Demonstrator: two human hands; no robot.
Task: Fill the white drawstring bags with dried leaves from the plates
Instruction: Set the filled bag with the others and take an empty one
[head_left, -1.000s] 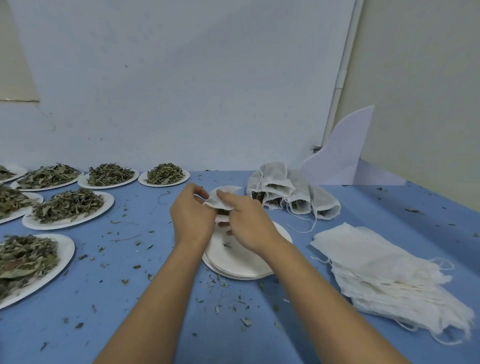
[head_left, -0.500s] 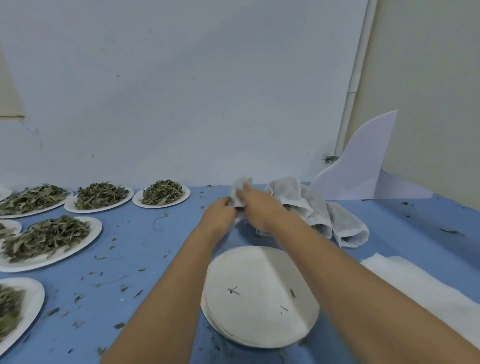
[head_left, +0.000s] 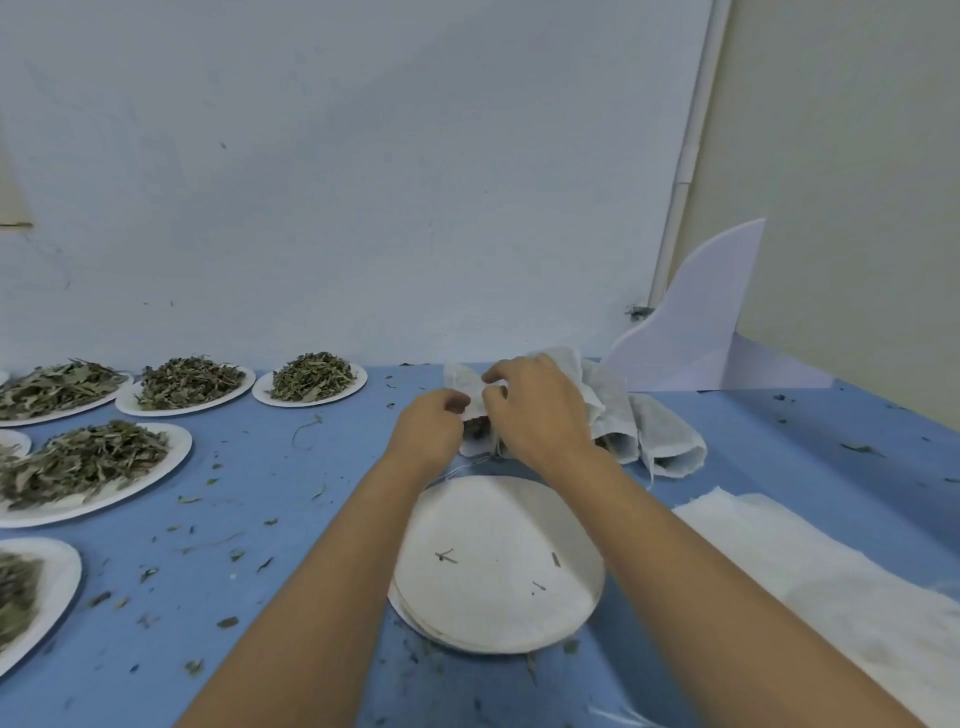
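1. Six white plates (head_left: 156, 478) stand at the left of the blue table (head_left: 260, 467). Each carries a heap of dried leaves (head_left: 83, 457), and the nearest plate is cut off by the frame edge.
2. Leaf crumbs lie scattered on the table between the plates and the arms.
3. The left hand (head_left: 428, 431) has its fingers curled, pinching the left side of a white drawstring bag (head_left: 470, 395).
4. The bag is held above the table's far middle, with dark leaves showing through its lower part.
5. The right hand (head_left: 535, 415) pinches the bag's top edge with curled fingers (thumb hidden).
6. A stack of bare plates (head_left: 498, 566) sits below the wrists, holding a few leaf bits.
7. Filled bags (head_left: 670, 436) lie piled just behind the right hand.
8. Flat unfilled bags (head_left: 831, 571) are stacked at the right edge.
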